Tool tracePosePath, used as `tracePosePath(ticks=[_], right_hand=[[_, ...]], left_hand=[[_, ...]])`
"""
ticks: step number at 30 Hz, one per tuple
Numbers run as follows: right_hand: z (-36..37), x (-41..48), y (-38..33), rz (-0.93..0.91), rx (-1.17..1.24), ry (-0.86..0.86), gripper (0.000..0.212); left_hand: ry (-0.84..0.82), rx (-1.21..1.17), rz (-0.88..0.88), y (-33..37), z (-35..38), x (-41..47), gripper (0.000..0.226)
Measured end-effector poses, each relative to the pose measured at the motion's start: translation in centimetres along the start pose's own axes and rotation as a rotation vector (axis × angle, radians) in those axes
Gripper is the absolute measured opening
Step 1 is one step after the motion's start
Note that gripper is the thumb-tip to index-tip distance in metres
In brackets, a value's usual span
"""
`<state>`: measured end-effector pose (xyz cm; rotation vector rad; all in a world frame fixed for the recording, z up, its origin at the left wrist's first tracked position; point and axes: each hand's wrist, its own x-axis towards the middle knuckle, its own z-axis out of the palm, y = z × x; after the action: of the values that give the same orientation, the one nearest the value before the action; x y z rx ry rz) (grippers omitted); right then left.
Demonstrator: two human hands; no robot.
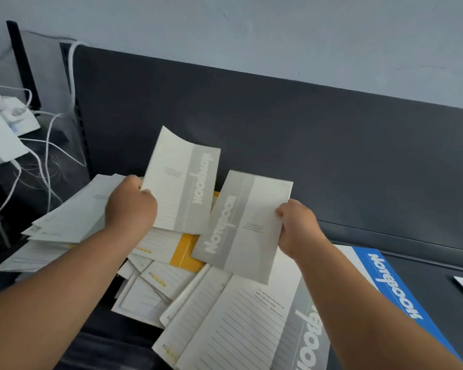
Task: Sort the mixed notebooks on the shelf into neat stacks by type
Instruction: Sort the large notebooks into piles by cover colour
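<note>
The left hand [130, 202] is closed on the lower left edge of a thin cream-and-grey paper notebook [183, 180], thumb on the cover, holding it raised above the pile; its long axis runs from about 7 o'clock to 1 o'clock, its top corner curls toward the dark back panel [305, 124], and the grey band with the printed title lies along its right side. The right hand [296, 228] is closed on the right edge of a second cream-and-grey notebook [242, 227], just to the right of the first and slightly lower, with the corners of the two nearly touching; its long axis also tilts from 7 to 1 o'clock, but its grey title band lies on the left side. Beneath both hands a loose heap of cream notebooks with yellow print [155, 279] spreads over the dark shelf [425, 284], fanned at mixed angles, with a yellow-covered notebook [185, 252] showing between them. At 4 o'clock of the right hand lies a blue-banded notebook [401, 289], long axis running 11 to 5 o'clock. A large grey-banded lined notebook [241, 324] lies nearest the camera.
</note>
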<state>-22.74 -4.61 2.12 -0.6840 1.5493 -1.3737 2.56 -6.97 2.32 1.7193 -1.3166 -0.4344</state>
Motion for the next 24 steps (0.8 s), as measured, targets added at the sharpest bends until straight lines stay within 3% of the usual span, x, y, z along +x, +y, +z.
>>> tracePosePath(ticks=[5,10,14,16,19,22,24], right_hand=[[0.1,0.2,-4.0,-0.386,-0.195,-0.029,0.032],[2.5,-0.9,-6.5,-0.851,-0.586,-0.215,0.038],[5.0,-1.1,-6.1,-1.204,-1.002,-0.109,0.049],[5.9,-1.0,-5.3,-1.286,-1.117,-0.093,0.051],[6.4,-0.6,-3.7,-1.295,-1.157,-0.108,0.039],[6.5,-0.7,-2.6,-1.287,-1.042,-0.136,0.027],[6.5,-0.8,-2.4,-1.233,-0.986,-0.123,0.032]], left_hand=[[0.056,-0.071,0.084,1.1,-0.7,1.0,0.013],[-0.129,-0.295,0.068,3.0,-0.3,0.6,0.014],[-0.344,-0.508,-0.091,4.7,-0.3,-0.2,0.015],[-0.41,-0.571,-0.153,5.4,-0.5,-0.5,0.017],[-0.492,-0.608,-0.16,6.0,-0.6,-1.2,0.026],[-0.499,-0.422,0.003,5.9,-0.3,-2.3,0.018],[-0.409,-0.36,0.083,5.5,0.0,-2.7,0.015]])
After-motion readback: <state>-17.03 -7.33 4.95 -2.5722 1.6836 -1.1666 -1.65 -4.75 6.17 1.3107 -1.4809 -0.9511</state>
